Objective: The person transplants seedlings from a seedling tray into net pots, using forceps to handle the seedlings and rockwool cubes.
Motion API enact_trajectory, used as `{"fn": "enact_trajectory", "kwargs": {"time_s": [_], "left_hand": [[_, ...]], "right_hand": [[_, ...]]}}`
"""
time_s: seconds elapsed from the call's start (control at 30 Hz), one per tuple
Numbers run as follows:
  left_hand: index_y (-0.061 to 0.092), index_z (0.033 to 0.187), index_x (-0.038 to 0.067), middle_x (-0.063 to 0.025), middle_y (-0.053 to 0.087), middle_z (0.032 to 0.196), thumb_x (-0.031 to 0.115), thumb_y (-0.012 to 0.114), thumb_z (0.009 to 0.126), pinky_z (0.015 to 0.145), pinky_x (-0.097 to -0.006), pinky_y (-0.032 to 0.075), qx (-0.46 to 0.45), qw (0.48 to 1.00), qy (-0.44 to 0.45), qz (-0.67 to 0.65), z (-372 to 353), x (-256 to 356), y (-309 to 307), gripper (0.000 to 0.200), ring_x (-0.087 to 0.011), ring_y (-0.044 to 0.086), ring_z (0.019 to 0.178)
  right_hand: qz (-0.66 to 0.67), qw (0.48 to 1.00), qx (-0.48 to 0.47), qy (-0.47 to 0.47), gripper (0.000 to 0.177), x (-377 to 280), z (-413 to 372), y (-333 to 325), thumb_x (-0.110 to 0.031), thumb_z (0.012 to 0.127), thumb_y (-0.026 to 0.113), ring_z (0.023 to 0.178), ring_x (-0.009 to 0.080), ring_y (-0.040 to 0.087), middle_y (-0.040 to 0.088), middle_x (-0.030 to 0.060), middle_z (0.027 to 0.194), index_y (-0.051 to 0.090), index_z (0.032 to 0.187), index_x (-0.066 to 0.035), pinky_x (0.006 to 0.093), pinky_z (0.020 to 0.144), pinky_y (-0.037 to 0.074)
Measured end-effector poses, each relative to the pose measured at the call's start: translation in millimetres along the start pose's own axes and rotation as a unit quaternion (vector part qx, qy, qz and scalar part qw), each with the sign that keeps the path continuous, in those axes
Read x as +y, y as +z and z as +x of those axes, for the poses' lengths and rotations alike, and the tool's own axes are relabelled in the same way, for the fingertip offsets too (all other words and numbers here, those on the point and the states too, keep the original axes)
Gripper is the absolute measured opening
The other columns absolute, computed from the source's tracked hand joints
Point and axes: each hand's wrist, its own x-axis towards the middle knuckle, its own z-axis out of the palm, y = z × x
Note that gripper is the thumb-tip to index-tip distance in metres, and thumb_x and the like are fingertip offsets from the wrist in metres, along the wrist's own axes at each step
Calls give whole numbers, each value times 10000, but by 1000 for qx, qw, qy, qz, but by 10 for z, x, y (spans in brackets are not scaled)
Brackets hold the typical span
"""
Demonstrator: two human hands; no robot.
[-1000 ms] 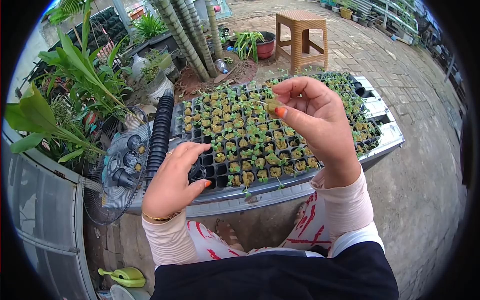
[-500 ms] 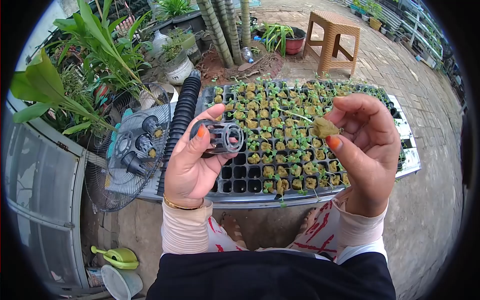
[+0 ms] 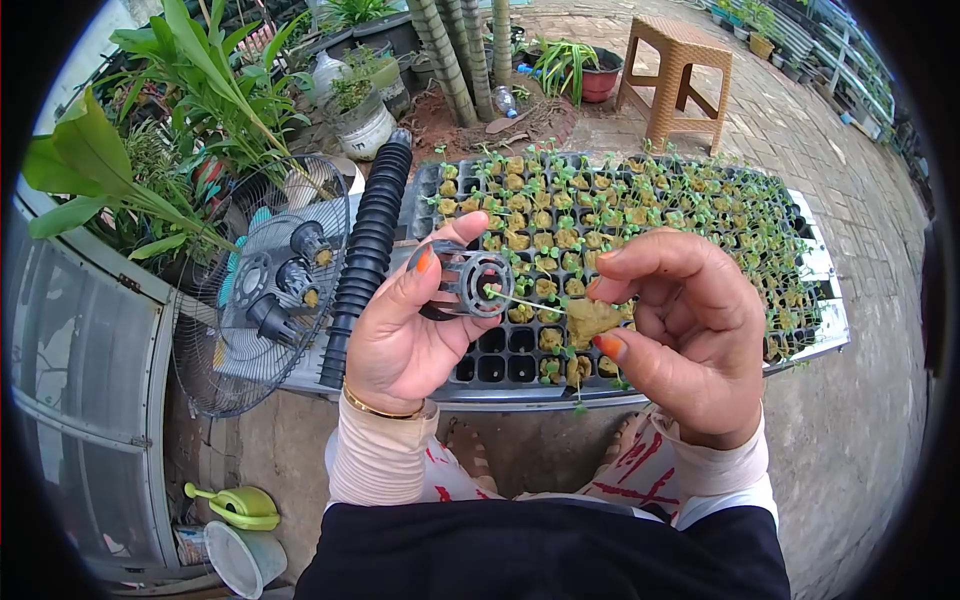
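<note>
My left hand (image 3: 405,330) is closed around a black net pot (image 3: 470,283), its slotted round base turned to the right. Between the thumb and forefinger of my right hand (image 3: 690,330) is a seedling plug (image 3: 592,322), a brownish-yellow block. Its pale stem (image 3: 530,303) points left, and the leafy tip is at the hole in the pot's base. Beneath both hands lies a black seedling tray (image 3: 490,370), with seedlings in many cells and several bare cells at the front left.
A wire fan guard (image 3: 215,370) holds several net pots (image 3: 270,320). Beside it lies a stack of black net pots (image 3: 372,250). A woven-look stool (image 3: 680,60) stands behind; a green watering can (image 3: 240,508) and a white bucket (image 3: 240,560) are at lower left.
My right hand has moved left and slightly down with the seedling plug, bringing its stem to the net pot's base. The net pot has shifted a little right.
</note>
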Motion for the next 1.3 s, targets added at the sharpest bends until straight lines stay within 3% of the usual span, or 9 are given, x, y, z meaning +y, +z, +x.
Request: {"fn": "enact_trajectory", "kwargs": {"time_s": [0.43, 0.53, 0.6, 0.73, 0.8, 0.9, 1.03, 1.1, 1.3], "left_hand": [[264, 1368, -53, -202, 537, 1183, 179, 549, 915, 878, -430, 511, 8, 997, 28, 72, -47, -146, 205, 583, -293, 579, 1075], [290, 1354, -56, -187, 557, 1165, 157, 551, 908, 905, -423, 493, 48, 989, 33, 138, -43, -193, 321, 559, -269, 578, 1083], [350, 1337, -8, -76, 561, 1066, 119, 582, 903, 889, -341, 494, 68, 991, 19, 115, -38, -210, 380, 508, -164, 596, 990], [346, 1340, -2, -71, 563, 1068, 121, 582, 904, 891, -335, 488, 71, 990, 21, 121, -39, -228, 375, 511, -160, 595, 992], [297, 1347, -55, -166, 578, 1145, 148, 557, 901, 927, -386, 475, 49, 988, 37, 140, -42, -235, 322, 555, -246, 579, 1077], [292, 1348, -57, -158, 583, 1131, 132, 564, 898, 921, -377, 477, 46, 989, 39, 138, -40, -238, 328, 559, -235, 578, 1075], [287, 1352, -58, -147, 581, 1125, 114, 570, 894, 917, -369, 475, 30, 989, 45, 139, -52, -242, 350, 565, -224, 573, 1079], [377, 1322, -4, -23, 550, 1004, 88, 602, 888, 854, -292, 478, 78, 982, 54, 166, -50, -266, 415, 498, -127, 584, 958], [290, 1353, -61, -139, 553, 1140, 116, 569, 897, 883, -323, 496, 67, 978, 72, 183, -47, -287, 346, 563, -193, 581, 1025]], "right_hand": [[-125, 991, -40, -7, 366, 48, -1, 5, 40, 736, 663, 939, 142, 527, 553, 87, 1015, 551, 1084, 51, 255, 822, 425], [-138, 986, -46, -78, 343, 90, 12, 27, 61, 725, 652, 918, 152, 535, 563, 103, 1005, 563, 1057, 55, 258, 809, 425], [-151, 982, -47, -105, 331, 96, 18, 39, 68, 711, 650, 895, 159, 545, 574, 113, 987, 575, 1033, 50, 258, 774, 424], [-159, 980, -36, -116, 320, 104, 33, 64, 70, 697, 645, 827, 154, 558, 590, 106, 940, 590, 1010, 39, 257, 716, 428], [-206, 971, -45, -112, 309, 53, 41, 60, 76, 680, 634, 773, 160, 569, 606, 100, 896, 605, 984, 29, 255, 667, 432], [-234, 959, -25, -156, 356, 107, 64, 81, 95, 639, 619, 718, 244, 598, 613, 123, 833, 609, 985, 13, 327, 633, 485], [-232, 958, 11, -167, 339, 176, 51, 144, 97, 633, 613, 701, 203, 591, 625, 107, 832, 621, 962, 17, 290, 629, 462], [-279, 944, 4, -179, 349, 157, 51, 151, 102, 626, 617, 695, 220, 605, 629, 106, 813, 624, 963, 9, 310, 632, 477], [-300, 932, -13, -202, 315, 169, 41, 141, 94, 629, 644, 709, 236, 613, 628, 99, 794, 629, 926, -6, 314, 644, 482]]}}
